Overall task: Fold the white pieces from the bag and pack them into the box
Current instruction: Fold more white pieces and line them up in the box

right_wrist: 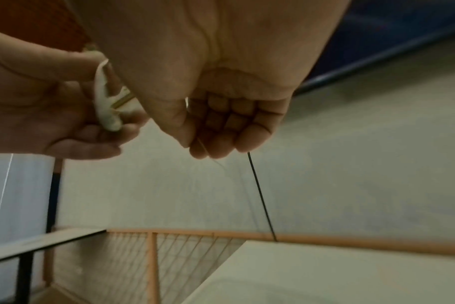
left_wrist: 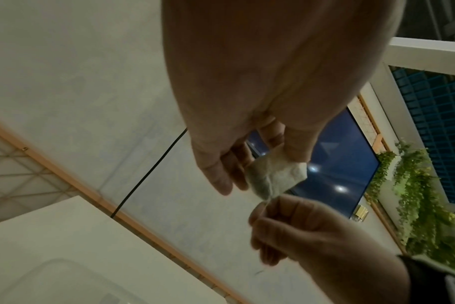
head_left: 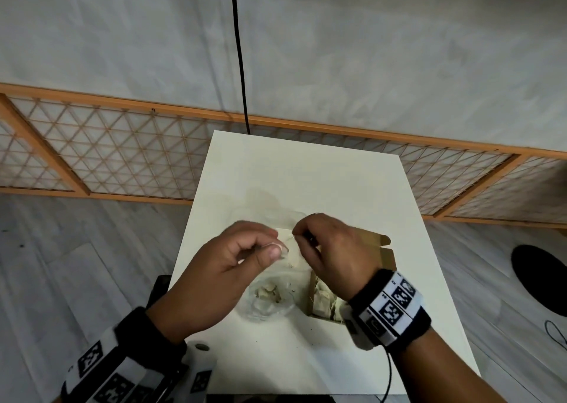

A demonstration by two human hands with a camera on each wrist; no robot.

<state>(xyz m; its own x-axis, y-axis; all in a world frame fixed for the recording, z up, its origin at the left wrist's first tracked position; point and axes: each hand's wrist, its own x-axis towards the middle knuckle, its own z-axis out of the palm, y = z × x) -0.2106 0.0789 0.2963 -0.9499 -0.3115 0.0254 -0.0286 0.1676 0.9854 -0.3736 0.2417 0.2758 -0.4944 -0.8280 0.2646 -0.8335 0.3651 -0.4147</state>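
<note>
Above the table both hands hold one small white piece (head_left: 292,250). My left hand (head_left: 270,249) pinches it between thumb and fingers. In the left wrist view the white piece (left_wrist: 275,176) hangs creased from the left hand (left_wrist: 249,164), and the right hand (left_wrist: 268,207) pinches its lower corner. My right hand (head_left: 302,234) has curled fingers; a thin thread runs from them in the right wrist view, where the white piece (right_wrist: 104,98) shows edge-on. Below lie the clear plastic bag (head_left: 267,298), with a few white pieces inside, and the open cardboard box (head_left: 385,250) holding folded pieces.
The white table (head_left: 306,172) has bare surface beyond the hands. A black cable (head_left: 241,65) hangs down to its far edge. A wooden lattice screen (head_left: 122,157) stands behind. A dark round object (head_left: 540,280) lies on the floor at right.
</note>
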